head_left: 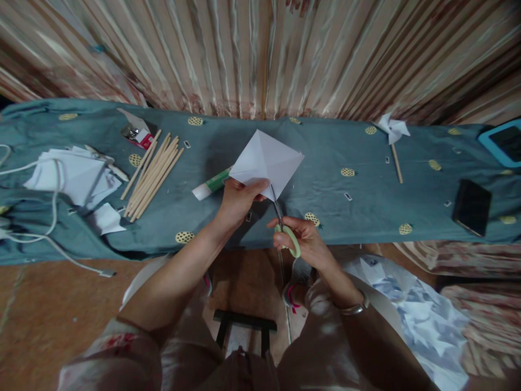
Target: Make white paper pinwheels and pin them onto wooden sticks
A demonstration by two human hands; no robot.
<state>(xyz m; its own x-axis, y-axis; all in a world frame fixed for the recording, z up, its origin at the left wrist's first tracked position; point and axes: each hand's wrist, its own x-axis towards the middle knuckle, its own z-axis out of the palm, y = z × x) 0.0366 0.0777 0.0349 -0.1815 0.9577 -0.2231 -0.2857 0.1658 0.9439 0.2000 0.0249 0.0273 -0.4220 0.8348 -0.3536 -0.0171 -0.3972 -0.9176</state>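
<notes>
A creased white square of paper is held up over the table, one corner pointing toward me. My left hand pinches it near its lower left edge, thumb on top. In my right hand is a pair of scissors with light green handles, fingers through the loops. The blades lie at the paper's near corner, along a crease. Partly under the paper, a green and white tube rests on the cloth.
Left on the teal cloth lie wooden sticks, a small red box, stacked paper and a white cable. Rightward are a paper pinwheel, a black object and a blue-framed device. A bag of white pieces stands below.
</notes>
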